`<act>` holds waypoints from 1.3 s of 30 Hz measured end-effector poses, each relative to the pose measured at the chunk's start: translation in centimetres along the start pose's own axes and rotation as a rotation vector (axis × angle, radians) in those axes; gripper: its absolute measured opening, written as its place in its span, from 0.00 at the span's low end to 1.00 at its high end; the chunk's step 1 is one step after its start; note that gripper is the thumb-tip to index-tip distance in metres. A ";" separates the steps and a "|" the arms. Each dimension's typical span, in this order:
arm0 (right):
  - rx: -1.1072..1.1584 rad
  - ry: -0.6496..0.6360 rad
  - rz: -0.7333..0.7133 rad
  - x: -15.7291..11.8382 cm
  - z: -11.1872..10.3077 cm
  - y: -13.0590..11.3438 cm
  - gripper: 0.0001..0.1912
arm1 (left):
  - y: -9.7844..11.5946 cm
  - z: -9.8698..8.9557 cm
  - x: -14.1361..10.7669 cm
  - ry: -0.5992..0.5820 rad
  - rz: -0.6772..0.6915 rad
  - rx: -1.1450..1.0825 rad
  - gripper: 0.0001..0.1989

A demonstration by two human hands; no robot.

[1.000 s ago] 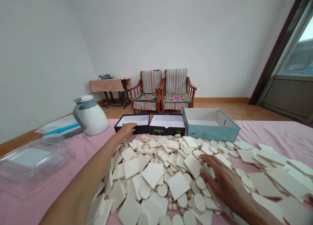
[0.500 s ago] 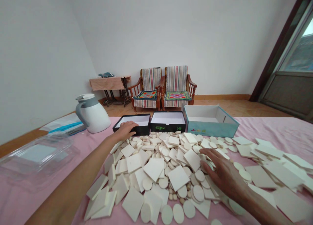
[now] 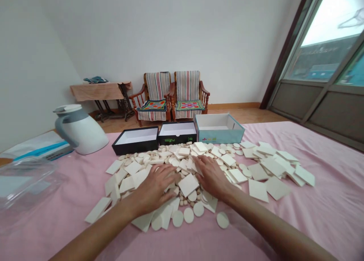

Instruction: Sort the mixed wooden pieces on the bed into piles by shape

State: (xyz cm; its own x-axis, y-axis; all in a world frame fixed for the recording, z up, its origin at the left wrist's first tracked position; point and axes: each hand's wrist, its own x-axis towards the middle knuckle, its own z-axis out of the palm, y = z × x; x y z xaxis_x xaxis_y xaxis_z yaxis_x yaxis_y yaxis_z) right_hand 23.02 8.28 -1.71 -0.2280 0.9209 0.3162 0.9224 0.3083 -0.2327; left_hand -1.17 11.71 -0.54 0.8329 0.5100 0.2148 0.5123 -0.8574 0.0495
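A broad pink cloth (image 3: 313,215) bore a loose heap of cream square tiles and round discs (image 3: 176,158), just before an open black box (image 3: 135,139). The left hand (image 3: 155,185) and right hand (image 3: 210,175) lay spread wide and empty on the heap, either side of one square cream tile (image 3: 188,185).

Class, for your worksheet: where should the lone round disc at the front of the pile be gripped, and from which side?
Pinch the rim of the round disc from the near side, using the right hand. The thin disc lies flat on the pink sheet, just apart from the pile, so that side looks easiest to reach.
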 end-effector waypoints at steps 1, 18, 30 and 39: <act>0.021 0.023 -0.009 -0.2 0.0 0.2 0.28 | 0.4 0.3 -0.1 0.006 0.000 0.000 0.22; -0.445 0.027 0.618 -2.5 -5.0 17.5 0.24 | 1.1 2.6 -1.1 0.141 -0.033 0.020 0.21; -0.392 -0.409 0.414 3.4 -1.9 19.7 0.23 | 7.5 1.9 8.3 -0.097 0.328 -0.106 0.25; -0.304 -0.448 0.383 4.0 -1.4 19.8 0.36 | 11.5 6.4 18.5 -0.135 0.345 -0.025 0.28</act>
State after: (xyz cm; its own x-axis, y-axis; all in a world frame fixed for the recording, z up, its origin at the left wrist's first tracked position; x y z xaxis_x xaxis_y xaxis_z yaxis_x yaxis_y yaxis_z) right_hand 40.82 17.71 -3.78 0.0859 0.9824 -0.1656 0.9960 -0.0808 0.0376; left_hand 21.47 11.77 -2.24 0.9767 0.1937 0.0920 0.1925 -0.9811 0.0208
